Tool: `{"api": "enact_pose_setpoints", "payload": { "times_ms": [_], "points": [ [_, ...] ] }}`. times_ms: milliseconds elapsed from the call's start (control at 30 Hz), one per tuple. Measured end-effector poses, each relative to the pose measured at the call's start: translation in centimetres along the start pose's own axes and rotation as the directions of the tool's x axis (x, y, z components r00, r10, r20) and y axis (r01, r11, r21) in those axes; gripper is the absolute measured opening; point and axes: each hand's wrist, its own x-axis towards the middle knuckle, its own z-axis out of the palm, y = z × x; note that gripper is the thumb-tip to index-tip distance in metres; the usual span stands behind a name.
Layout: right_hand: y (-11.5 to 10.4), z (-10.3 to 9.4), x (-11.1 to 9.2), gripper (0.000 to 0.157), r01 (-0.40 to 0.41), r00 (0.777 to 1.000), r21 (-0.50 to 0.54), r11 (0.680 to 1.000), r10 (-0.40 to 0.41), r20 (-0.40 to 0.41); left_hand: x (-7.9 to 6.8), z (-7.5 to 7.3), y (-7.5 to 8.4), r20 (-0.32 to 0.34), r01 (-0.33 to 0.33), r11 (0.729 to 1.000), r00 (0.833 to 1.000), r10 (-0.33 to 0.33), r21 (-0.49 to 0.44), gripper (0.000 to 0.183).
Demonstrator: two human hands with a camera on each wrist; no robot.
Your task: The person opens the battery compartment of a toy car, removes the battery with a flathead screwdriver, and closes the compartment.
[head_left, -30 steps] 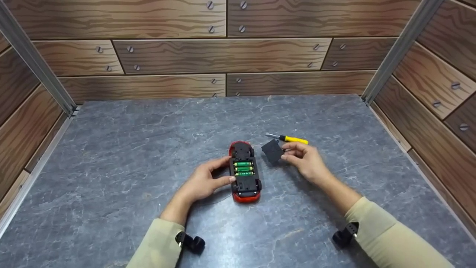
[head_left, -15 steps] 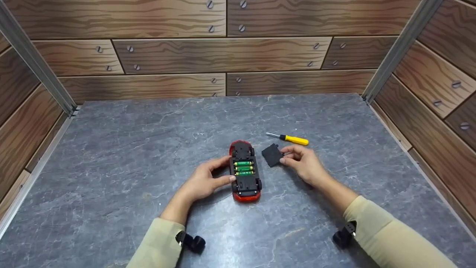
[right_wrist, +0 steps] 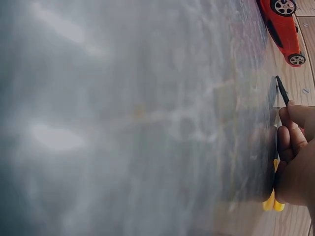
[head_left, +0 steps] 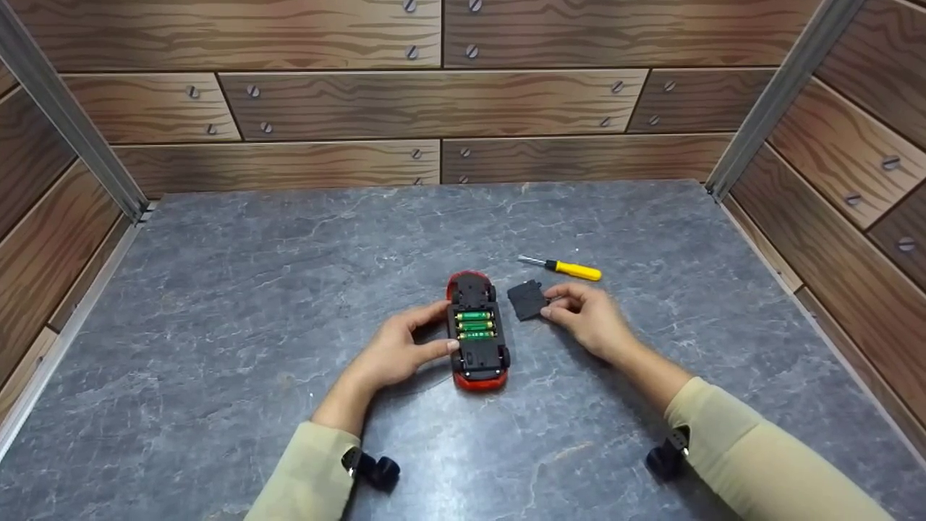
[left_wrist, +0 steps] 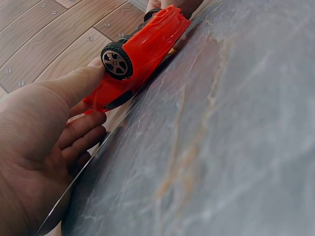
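Note:
A red toy car lies upside down on the table, its black underside facing up. Three green batteries sit side by side in its uncovered battery compartment. From the left, my left hand holds the car's side, thumb near a wheel in the left wrist view. Just right of the car, my right hand pinches a black battery cover by its edge between thumb and fingers. The cover is tilted and apart from the car; in the right wrist view the cover appears edge-on.
Behind the right hand lies a screwdriver with a yellow handle, its tip pointing left. The grey marbled table is bounded by wood-patterned walls at the back and sides.
My right hand has shifted slightly left and lower with the battery cover, whose tilt has changed. More of the screwdriver's handle shows. The left hand and the car stay put.

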Motion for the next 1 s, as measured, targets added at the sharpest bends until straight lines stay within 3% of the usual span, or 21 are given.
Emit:
{"api": "enact_pose_setpoints", "payload": {
  "times_ms": [333,1000],
  "points": [
    [-0.11,0.19,0.24,0.026,0.000,1.000,-0.038,0.999,0.000,-0.003,0.00,0.08,-0.13,-0.014,-0.006,1.000,1.000,0.006,-0.011,0.068],
    [0.07,0.02,0.01,0.024,0.021,1.000,-0.018,1.000,-0.021,0.014,-0.17,0.08,-0.03,-0.002,0.016,0.999,1.000,-0.016,-0.029,0.072]
  ]
}}
